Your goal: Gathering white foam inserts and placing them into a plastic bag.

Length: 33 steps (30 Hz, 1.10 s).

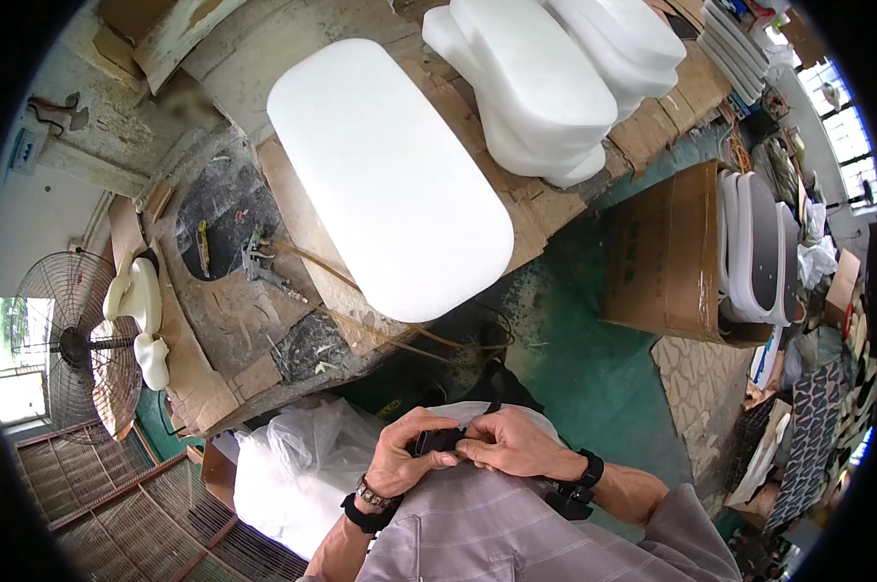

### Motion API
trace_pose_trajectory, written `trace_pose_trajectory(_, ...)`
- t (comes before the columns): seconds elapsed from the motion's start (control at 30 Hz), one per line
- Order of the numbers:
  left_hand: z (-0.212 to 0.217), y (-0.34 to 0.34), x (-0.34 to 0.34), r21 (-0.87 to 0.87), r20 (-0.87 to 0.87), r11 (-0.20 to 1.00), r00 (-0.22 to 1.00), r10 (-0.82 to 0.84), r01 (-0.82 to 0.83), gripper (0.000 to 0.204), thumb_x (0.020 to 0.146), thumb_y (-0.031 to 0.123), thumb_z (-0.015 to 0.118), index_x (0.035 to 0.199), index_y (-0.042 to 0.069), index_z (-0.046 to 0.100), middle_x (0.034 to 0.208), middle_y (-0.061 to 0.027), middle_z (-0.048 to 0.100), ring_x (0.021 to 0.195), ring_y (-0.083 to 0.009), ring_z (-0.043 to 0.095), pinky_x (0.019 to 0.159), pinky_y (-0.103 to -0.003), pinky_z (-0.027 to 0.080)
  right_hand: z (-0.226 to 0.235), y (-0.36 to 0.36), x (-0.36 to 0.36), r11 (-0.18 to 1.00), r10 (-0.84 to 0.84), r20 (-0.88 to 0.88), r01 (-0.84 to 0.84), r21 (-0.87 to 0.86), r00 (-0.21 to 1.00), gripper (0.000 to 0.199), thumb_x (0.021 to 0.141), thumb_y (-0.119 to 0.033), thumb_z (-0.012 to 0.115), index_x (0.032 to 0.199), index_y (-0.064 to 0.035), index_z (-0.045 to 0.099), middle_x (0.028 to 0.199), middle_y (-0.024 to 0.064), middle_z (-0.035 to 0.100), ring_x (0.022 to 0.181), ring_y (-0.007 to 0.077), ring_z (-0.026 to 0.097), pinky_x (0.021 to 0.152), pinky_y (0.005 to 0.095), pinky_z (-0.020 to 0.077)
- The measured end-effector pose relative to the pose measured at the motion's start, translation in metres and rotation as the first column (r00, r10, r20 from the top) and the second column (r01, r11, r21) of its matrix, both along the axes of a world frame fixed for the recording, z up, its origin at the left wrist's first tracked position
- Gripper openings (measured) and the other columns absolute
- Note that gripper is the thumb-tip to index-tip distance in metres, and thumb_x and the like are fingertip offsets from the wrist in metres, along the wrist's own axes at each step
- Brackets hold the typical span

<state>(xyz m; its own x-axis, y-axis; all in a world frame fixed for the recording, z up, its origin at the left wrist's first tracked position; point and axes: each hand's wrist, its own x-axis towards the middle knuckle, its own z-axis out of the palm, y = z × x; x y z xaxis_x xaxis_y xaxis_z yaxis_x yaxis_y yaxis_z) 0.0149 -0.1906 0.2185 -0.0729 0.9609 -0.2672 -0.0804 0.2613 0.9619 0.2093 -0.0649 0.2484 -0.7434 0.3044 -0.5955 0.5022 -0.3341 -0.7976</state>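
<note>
In front of my waist, my left hand (406, 454) is closed round a small black box-like object (440, 441). My right hand (518, 442) pinches that object's other side, its fingertips close to the left thumb. What kind of object it is cannot be made out. A dark strap (496, 390) runs just beyond the hands. Past them, a large white foam slab (390, 179) with rounded corners lies on the cardboard-covered workbench (264, 335), touched by neither hand.
Stacked white foam pieces (545, 82) lie at the bench's far right. An air gun (262, 260) with a tan hose and a yellow cutter (204, 247) rest left of the slab. A carton (661, 254) with padded panels stands right; a fan (73, 344) and plastic bag (302, 466) are left.
</note>
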Motion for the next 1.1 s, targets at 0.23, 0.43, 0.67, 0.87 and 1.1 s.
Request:
trace_pose_trajectory(0.23,-0.008,-0.01,-0.005,-0.217,0.296,0.976,0.952,0.074,-0.008,0.048,0.073,0.014,0.093,0.114,-0.001,0.075,0.107,-0.0065,0.072,0.096,-0.0144,0.066,0.087,-0.028,0.052,-0.005,0.001,0.007,0.998,-0.005,-0.01,0.005,-0.067,1.0,0.025,0.096,-0.024,0.074,0.091,0.0004,0.075,0.073,0.0026,0.071,0.064,0.0077,0.059,0.058,0.0274,0.0454)
trace_pose_trajectory(0.43,-0.012,-0.011,-0.005,-0.323,0.385,0.946,0.915,0.122,0.01,0.044,0.078,0.013,0.09,0.116,-0.002,0.075,0.11,-0.0052,0.074,0.096,-0.0115,0.066,0.086,-0.027,0.053,-0.005,-0.003,0.007,0.996,-0.069,-0.01,0.069,0.062,0.998,0.022,0.095,-0.022,0.077,0.093,0.0001,0.074,0.08,0.0034,0.074,0.07,0.0079,0.062,0.064,0.0277,0.0488)
trace_pose_trajectory(0.67,-0.016,-0.006,0.001,-0.276,0.365,0.961,0.923,0.124,-0.02,0.038,0.087,0.007,0.084,0.122,0.0,0.073,0.108,-0.0038,0.075,0.094,-0.0088,0.066,0.084,-0.026,0.054,-0.008,-0.008,0.004,0.985,-0.123,-0.052,0.129,0.117,0.991,0.022,0.095,-0.021,0.076,0.092,0.0005,0.073,0.079,0.0048,0.073,0.069,0.0089,0.062,0.063,0.0284,0.0494)
trace_pose_trajectory(0.87,0.001,0.0,0.008,-0.363,0.18,0.919,0.956,0.233,-0.156,0.023,0.089,0.005,0.081,0.108,-0.001,0.07,0.098,-0.004,0.075,0.086,-0.0084,0.066,0.076,-0.024,0.053,-0.008,-0.008,0.003,0.968,-0.149,-0.063,0.158,0.196,0.987,0.023,0.093,-0.016,0.075,0.086,0.0043,0.067,0.076,0.0138,0.073,0.065,0.0176,0.067,0.06,0.033,0.0504)
trace_pose_trajectory(1.1,-0.005,-0.006,0.014,-0.33,0.092,0.916,0.958,0.273,-0.229,0.014,0.091,0.005,0.078,0.1,-0.001,0.07,0.091,-0.0027,0.074,0.08,-0.006,0.062,0.069,-0.022,0.049,-0.01,-0.01,0.004,0.971,-0.1,-0.058,0.11,0.212,0.993,0.022,0.095,-0.02,0.075,0.089,0.0005,0.07,0.078,0.0087,0.073,0.067,0.0138,0.064,0.063,0.0314,0.0504)
